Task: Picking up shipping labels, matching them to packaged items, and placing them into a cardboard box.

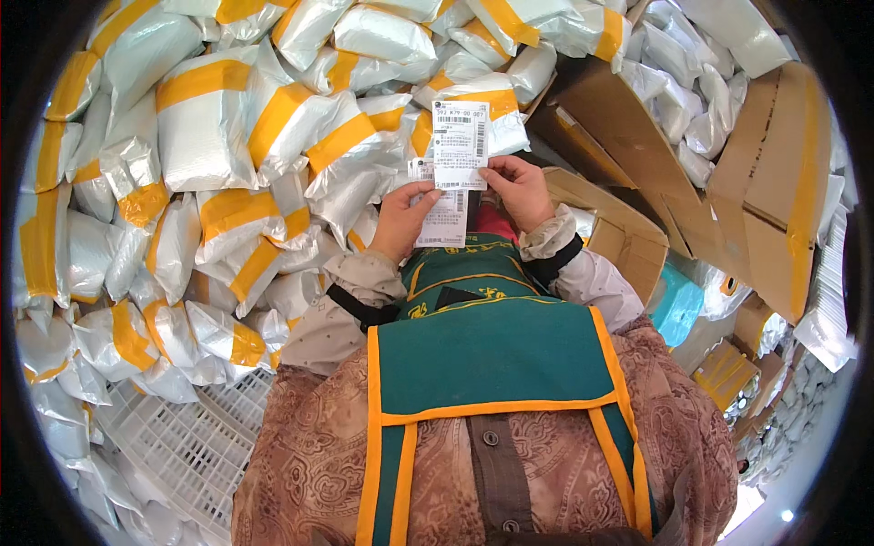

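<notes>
A printed shipping label (461,140) stands up in front of me, its face covered with barcodes and writing. My right hand (522,191) pinches it by the lower right corner between thumb and forefinger. Behind and below it hangs a second set of shipping labels (447,217), partly covered by the first. My left hand (407,217) holds these at their left edge, its thumb close to the upper label's bottom corner. Whether the left thumb also grips the upper label is hard to tell. Below both hands lies my green apron (471,266) with yellow trim.
Silver-white padded mailing bags (205,123) with yellow tape are heaped ahead and to the left. A white plastic crate (184,450) lies at lower left. Large cardboard boxes (758,177), one with more bags, stand on the right, beside a blue plastic item (677,304).
</notes>
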`<state>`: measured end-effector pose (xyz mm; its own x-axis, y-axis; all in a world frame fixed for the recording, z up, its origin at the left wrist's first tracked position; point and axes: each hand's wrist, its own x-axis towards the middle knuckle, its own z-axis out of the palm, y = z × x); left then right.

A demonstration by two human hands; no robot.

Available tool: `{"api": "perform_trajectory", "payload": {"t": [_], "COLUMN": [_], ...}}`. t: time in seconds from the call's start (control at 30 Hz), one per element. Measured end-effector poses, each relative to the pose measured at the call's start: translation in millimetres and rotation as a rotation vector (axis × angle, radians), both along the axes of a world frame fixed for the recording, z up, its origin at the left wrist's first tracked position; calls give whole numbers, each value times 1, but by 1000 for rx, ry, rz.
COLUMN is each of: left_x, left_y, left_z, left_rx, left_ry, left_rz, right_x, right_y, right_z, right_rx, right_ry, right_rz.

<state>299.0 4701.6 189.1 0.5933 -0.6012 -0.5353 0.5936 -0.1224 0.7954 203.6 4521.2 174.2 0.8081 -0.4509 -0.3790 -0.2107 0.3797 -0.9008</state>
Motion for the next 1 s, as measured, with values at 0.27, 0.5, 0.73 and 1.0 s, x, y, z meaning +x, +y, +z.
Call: {"api": "perform_trajectory", "payload": {"t": [0.27,0.5,0.73,1.0], "left_x": [0,1,2,12], "left_y": [4,0,-6,-7], "left_z": [-6,-2,-3,6], "left_rx": [10,51,73,157], "left_ry": [-61,-116,-373,-699], "left_rz": [-51,-96,-221,-482], "right_x": [2,3,12,10], "right_y": [-1,-1,0,-11], "right_z": [3,-6,34,-1], "right_rx": [14,-414,-1008,-797], "right_ry": [35,48,-270,-291], "right_rz": [-5,-29,377,446]}}
